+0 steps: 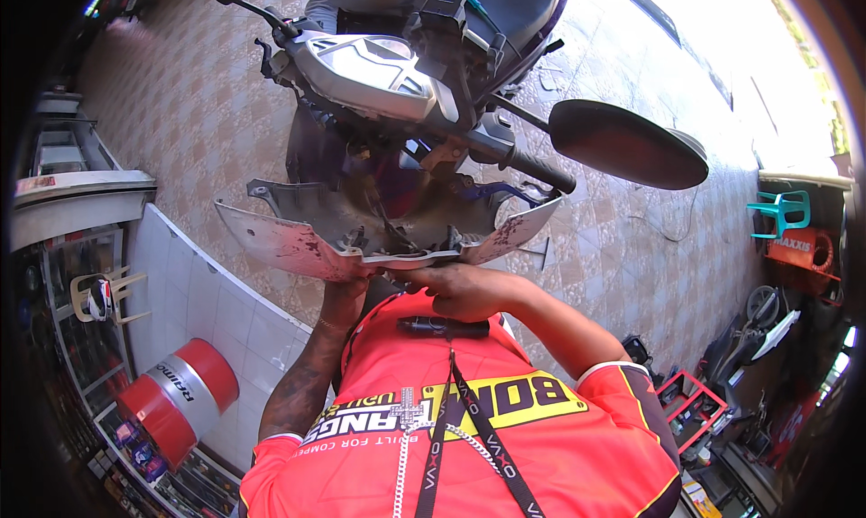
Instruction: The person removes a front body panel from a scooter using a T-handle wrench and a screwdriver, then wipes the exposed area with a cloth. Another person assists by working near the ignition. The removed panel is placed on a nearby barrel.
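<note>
A white scooter front fairing (307, 245), scuffed with dark marks, is in front of my body, its hollow inner side facing up. My left hand (345, 294) grips its near edge from below, and the panel hides most of the fingers. Beside it, my right hand (444, 288) touches the same edge near the middle, with the fingers curled; whatever is between them is hidden. Beyond the fairing stands the scooter, with its silver handlebar cover (365, 74), right handlebar grip (538, 169) and blue lever (505, 191). Dark parts show inside the opened front.
A black mirror (629, 144) sticks out at the right. Behind the scooter is a person's grey sleeve (322, 4). A red and silver drum (179, 399) stands by a low white wall (212, 283) on the left. Rightward are a green stool (780, 213) and a red rack (693, 410).
</note>
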Available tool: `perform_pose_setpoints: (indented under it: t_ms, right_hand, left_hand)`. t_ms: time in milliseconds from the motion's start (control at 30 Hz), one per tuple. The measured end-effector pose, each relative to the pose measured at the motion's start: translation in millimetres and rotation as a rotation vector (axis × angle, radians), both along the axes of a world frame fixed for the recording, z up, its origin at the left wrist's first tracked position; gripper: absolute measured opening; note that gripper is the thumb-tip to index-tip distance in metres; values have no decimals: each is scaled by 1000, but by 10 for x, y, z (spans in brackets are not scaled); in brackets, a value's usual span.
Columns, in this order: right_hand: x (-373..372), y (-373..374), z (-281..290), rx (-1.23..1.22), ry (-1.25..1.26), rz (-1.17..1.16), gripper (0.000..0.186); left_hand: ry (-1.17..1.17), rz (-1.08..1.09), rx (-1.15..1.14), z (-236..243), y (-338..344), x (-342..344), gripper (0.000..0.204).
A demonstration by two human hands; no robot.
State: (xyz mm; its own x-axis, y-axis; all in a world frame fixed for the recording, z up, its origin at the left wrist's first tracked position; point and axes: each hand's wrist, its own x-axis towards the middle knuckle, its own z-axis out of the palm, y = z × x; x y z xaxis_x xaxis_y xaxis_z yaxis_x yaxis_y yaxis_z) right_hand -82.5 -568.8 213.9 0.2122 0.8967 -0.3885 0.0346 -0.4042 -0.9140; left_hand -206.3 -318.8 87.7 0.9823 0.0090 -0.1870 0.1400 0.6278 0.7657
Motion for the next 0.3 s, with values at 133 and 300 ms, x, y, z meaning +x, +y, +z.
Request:
perform_pose_setpoints:
  t_ms: [133, 300]
  right_hand:
    - [2, 102, 27, 25, 15, 11, 79]
    - [48, 304, 171, 0, 51, -29, 80]
  left_hand:
    - [48, 29, 20, 182, -1, 22, 37]
    - [53, -23, -6, 410, -6, 124, 45]
